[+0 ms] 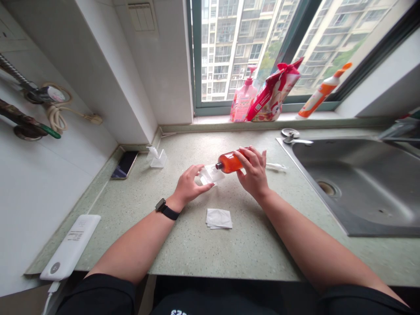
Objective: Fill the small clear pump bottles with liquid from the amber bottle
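My right hand (255,168) is wrapped round an orange bottle (230,161), tipped on its side so its dark uncapped neck points left. Just under that neck is a small clear container (210,174) on the counter. My left hand (192,183) grips this container between thumb and fingers. Whether liquid is flowing from the neck is too small to make out. Farther left stands a clear, square piece with a white pump top (156,157). A folded white tissue (218,218) lies nearer to me.
A phone (124,165) and a white power bank (71,246) lie along the left. The steel sink (357,183) is at right, with a white, thin item (276,167) beside it. On the windowsill stand a pink pump bottle (243,101), a red bag (275,94) and an orange-white bottle (321,94).
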Demonstrator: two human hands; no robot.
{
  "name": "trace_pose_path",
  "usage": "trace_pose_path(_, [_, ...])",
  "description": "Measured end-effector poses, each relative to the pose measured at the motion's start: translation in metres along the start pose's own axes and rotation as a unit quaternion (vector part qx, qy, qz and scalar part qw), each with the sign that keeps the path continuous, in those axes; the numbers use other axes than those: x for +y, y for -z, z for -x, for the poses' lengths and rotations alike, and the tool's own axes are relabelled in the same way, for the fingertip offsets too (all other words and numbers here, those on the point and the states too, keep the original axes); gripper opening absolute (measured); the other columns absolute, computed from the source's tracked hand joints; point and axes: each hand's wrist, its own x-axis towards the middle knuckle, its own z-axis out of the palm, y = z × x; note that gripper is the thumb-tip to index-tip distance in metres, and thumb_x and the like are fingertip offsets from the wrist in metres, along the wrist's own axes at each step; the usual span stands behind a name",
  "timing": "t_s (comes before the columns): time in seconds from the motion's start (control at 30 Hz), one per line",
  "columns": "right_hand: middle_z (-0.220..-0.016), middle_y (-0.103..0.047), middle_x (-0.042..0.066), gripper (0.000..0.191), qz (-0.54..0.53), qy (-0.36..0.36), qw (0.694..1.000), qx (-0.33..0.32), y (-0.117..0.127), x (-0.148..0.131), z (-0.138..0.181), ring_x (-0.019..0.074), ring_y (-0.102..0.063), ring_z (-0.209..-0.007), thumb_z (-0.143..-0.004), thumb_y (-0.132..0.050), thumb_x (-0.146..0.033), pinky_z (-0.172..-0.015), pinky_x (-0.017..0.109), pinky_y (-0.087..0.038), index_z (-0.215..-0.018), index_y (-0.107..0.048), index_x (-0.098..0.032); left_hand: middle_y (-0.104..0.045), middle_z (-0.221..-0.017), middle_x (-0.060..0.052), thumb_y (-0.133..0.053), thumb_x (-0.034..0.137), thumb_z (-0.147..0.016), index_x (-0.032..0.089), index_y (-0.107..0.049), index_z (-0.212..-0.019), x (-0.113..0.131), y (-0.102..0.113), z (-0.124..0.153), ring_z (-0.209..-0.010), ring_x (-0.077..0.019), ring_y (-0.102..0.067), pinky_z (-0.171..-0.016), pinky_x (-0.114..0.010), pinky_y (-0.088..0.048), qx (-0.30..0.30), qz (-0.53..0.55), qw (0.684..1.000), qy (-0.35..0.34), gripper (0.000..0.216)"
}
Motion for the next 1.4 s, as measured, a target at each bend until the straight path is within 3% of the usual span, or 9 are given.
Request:
trace_pose_path(0.33, [-0.15, -0.066, 0.011, 0.058, -0.062, -0.063, 0.996, 0.005, -0.007, -0.001, 0.0, 0.0379, -0.055, -0.146, -0.09, -0.066, -0.02, -0.13, 0.073, -0.024, -0.147, -0.061, -0.032, -0.071, -0.129, -0.011, -0.088, 0.051, -0.084, 0.023, -0.065, -0.137, -0.001, 0.001, -0.003, -0.115, -0.0281, -0.071, -0.101, -0.047, -0.063, 0.028, 0.026, 0.999, -0.012, 0.065])
trace_pose_path(0.5, [-0.141, -0.07, 0.016, 0.065, -0.133, -0.102, 0.986, 0.014, -0.012, 0.01, 0.0, 0.0377, -0.065, -0.129, -0.083, -0.079, -0.039, -0.113, 0.06, -0.05, -0.145, -0.06, -0.026, -0.071, -0.135, -0.011, -0.087, 0.052, -0.083, 0.025, -0.065, -0.138, -0.003, 0.003, -0.004, -0.112, -0.028, -0.073, -0.1, -0.047, -0.063, 0.053, 0.049, 0.997, 0.021, 0.064])
trace_pose_path(0.57, [-0.136, -0.072, 0.016, 0.07, -0.157, -0.122, 0.98, 0.027, -0.016, 0.015, 0.001, 0.0368, -0.067, -0.122, -0.081, -0.082, -0.047, -0.106, 0.055, -0.054, -0.143, -0.06, -0.024, -0.071, -0.137, -0.011, -0.086, 0.052, -0.084, 0.024, -0.065, -0.138, -0.005, 0.003, -0.004, -0.11, -0.028, -0.073, -0.1, -0.048, -0.062, 0.058, 0.067, 0.995, 0.037, 0.064])
trace_pose_path(0.73, [-0.129, -0.074, 0.013, 0.071, -0.186, -0.161, 0.969, 0.032, -0.024, 0.024, 0.002, 0.0327, -0.07, -0.113, -0.078, -0.082, -0.057, -0.102, 0.051, -0.056, -0.138, -0.06, -0.025, -0.07, -0.137, -0.012, -0.082, 0.055, -0.086, 0.024, -0.06, -0.141, -0.013, 0.001, -0.005, -0.114, -0.029, -0.073, -0.1, -0.047, -0.061, 0.053, 0.145, 0.985, 0.079, 0.066])
trace_pose_path(0.97, [-0.127, -0.074, 0.013, 0.068, -0.2, -0.185, 0.962, 0.026, -0.028, 0.026, -0.001, 0.0327, -0.07, -0.111, -0.074, -0.083, -0.05, -0.1, 0.051, -0.057, -0.133, -0.061, -0.024, -0.068, -0.143, -0.014, -0.08, 0.053, -0.086, 0.023, -0.057, -0.139, -0.017, -0.001, -0.008, -0.124, -0.0292, -0.071, -0.11, -0.047, -0.057, 0.034, 0.232, 0.969, 0.083, 0.065])
trace_pose_path(1.3, [-0.123, -0.075, 0.013, 0.065, -0.173, -0.202, 0.964, 0.012, -0.032, 0.027, 0.002, 0.0327, -0.071, -0.108, -0.076, -0.081, -0.047, -0.097, 0.051, -0.058, -0.133, -0.06, -0.024, -0.067, -0.146, -0.015, -0.081, 0.057, -0.086, 0.023, -0.053, -0.14, -0.021, 0.001, -0.01, -0.132, -0.0303, -0.069, -0.113, -0.047, -0.056, 0.039, 0.238, 0.967, 0.083, 0.07])
trace_pose_path(1.4, [-0.133, -0.072, 0.017, 0.074, -0.157, -0.211, 0.965, 0.022, -0.026, 0.027, 0.003, 0.0359, -0.069, -0.119, -0.08, -0.079, -0.053, -0.104, 0.055, -0.057, -0.142, -0.055, -0.023, -0.067, -0.146, -0.015, -0.081, 0.054, -0.087, 0.024, -0.051, -0.14, -0.023, 0.002, -0.011, -0.133, -0.03, -0.069, -0.11, -0.046, -0.058, 0.053, 0.23, 0.967, 0.093, 0.068])
